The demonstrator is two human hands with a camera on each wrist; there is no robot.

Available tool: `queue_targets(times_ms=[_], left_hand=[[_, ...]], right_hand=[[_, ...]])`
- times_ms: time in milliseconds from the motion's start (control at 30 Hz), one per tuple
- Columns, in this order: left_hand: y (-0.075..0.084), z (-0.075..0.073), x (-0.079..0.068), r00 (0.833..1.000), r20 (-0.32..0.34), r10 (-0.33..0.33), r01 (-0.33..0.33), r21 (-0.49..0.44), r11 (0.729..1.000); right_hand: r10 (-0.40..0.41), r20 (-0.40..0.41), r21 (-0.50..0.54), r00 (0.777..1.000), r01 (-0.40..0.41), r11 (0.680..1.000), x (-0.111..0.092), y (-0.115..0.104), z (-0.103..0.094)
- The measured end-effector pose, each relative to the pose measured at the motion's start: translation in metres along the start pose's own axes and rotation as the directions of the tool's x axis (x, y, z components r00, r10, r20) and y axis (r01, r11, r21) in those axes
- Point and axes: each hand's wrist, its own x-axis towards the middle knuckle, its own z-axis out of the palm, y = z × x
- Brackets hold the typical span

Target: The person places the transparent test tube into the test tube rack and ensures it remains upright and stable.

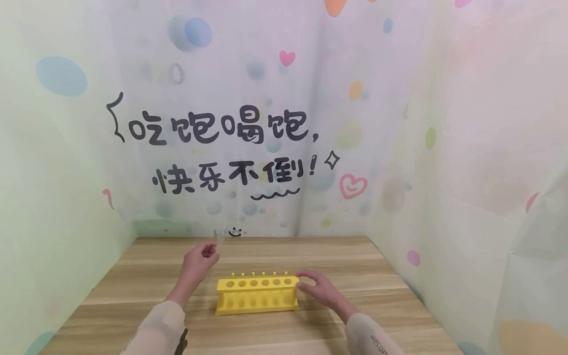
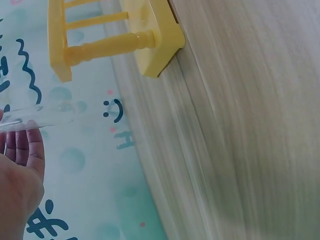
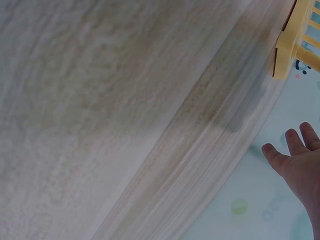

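Note:
My left hand [image 1: 199, 264] holds a clear test tube [image 1: 221, 238] upright with a slight tilt, to the left of and behind a yellow test tube rack [image 1: 257, 286]. In the left wrist view, the tube [image 2: 47, 116] is see-through, with my fingers [image 2: 35, 147] along it. The rack stands on the table with a row of round holes on top and short pegs along its back edge. At the rack's right end is my right hand [image 1: 321, 288], thumb and forefinger spread right by the top corner. Its fingers [image 3: 280, 160] look extended in the right wrist view.
The wood-grain table [image 1: 346, 261] reaches back to a printed wall sheet [image 1: 248, 64] with dark lettering and coloured dots. More pale sheets [image 1: 479, 162] close in the sides.

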Motion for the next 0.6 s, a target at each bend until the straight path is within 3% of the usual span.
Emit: queue_targets(times_ms=[400, 600], left_hand=[[0.021, 0.007, -0.004, 0.998, -0.042, 0.046, -0.049, -0.077, 0.996], [0.03, 0.011, -0.008, 0.997, -0.026, 0.067, -0.069, -0.12, 0.99]], right_hand=[[-0.018, 0.006, 0.0, 1.0, 0.018, 1.0, 0.001, 0.002, 0.0], [-0.021, 0.003, -0.005, 1.0, 0.021, 1.0, 0.001, 0.003, 0.001]])
